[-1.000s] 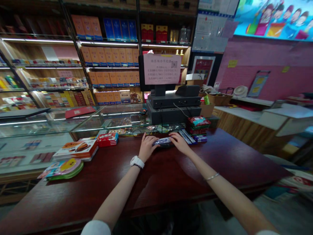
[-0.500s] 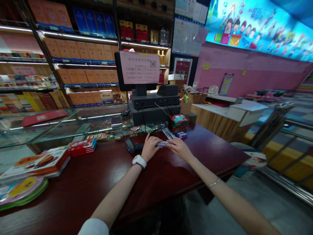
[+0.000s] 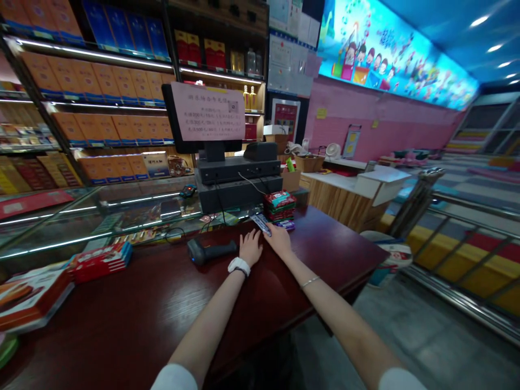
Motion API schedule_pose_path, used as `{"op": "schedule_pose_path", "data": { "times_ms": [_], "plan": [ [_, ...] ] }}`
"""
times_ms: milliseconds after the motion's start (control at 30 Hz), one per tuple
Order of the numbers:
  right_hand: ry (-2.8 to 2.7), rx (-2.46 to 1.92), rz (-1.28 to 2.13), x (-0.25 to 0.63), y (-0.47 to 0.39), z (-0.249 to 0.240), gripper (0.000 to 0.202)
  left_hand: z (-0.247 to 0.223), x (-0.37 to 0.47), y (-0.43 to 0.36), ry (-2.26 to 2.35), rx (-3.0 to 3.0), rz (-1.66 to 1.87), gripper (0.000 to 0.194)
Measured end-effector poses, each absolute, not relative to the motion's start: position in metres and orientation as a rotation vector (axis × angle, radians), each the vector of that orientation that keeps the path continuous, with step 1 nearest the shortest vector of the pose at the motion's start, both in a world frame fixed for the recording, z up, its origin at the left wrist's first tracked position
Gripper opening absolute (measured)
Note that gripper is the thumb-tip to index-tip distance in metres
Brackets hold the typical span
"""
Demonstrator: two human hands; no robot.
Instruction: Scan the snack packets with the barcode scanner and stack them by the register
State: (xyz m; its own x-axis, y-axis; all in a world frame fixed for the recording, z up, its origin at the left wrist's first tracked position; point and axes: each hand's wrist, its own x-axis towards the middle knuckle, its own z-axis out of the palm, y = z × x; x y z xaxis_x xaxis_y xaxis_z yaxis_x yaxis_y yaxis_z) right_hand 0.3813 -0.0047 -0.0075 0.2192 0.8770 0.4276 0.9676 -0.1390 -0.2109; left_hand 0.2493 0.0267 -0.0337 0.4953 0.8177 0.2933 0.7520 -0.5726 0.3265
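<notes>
My left hand (image 3: 251, 248) rests on the dark red wooden desk (image 3: 170, 303), fingers apart and holding nothing, just right of a black barcode scanner (image 3: 209, 251). Close beside it, my right hand (image 3: 278, 241) has its fingers on a small blue-and-white packet (image 3: 267, 228). This packet lies against a blue-and-white strip (image 3: 258, 219) on the desk. Immediately to the right are a purple packet (image 3: 285, 224) and a stack of red and green packets (image 3: 280, 205).
Behind the hands stands a black register with a monitor bearing a pink paper sign (image 3: 209, 112). Red-and-white packs (image 3: 101, 260) and a boxed item (image 3: 34, 295) lie at left. A glass display case (image 3: 138, 203) borders the desk's back edge.
My left hand has let go of the small packet and opened on the desk. My right hand has carried the packet forward to the strip. The view has turned to the right.
</notes>
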Motion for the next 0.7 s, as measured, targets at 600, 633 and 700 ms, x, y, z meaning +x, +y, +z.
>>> {"op": "schedule_pose_path", "data": {
  "times_ms": [600, 633, 700],
  "plan": [
    [-1.639, -2.193, -0.322, 0.377, 0.016, -0.018, 0.035, -0.052, 0.271, 0.051, 1.368, 2.684, 0.613, 0.050],
    [-1.650, -2.193, -0.319, 0.378, 0.016, -0.019, 0.034, -0.052, 0.271, 0.051, 1.364, 2.680, 0.604, 0.050],
    [-1.669, -2.188, -0.304, 0.379, 0.016, -0.020, 0.035, -0.051, 0.271, 0.051, 1.358, 2.669, 0.592, 0.050]
  ]
}}
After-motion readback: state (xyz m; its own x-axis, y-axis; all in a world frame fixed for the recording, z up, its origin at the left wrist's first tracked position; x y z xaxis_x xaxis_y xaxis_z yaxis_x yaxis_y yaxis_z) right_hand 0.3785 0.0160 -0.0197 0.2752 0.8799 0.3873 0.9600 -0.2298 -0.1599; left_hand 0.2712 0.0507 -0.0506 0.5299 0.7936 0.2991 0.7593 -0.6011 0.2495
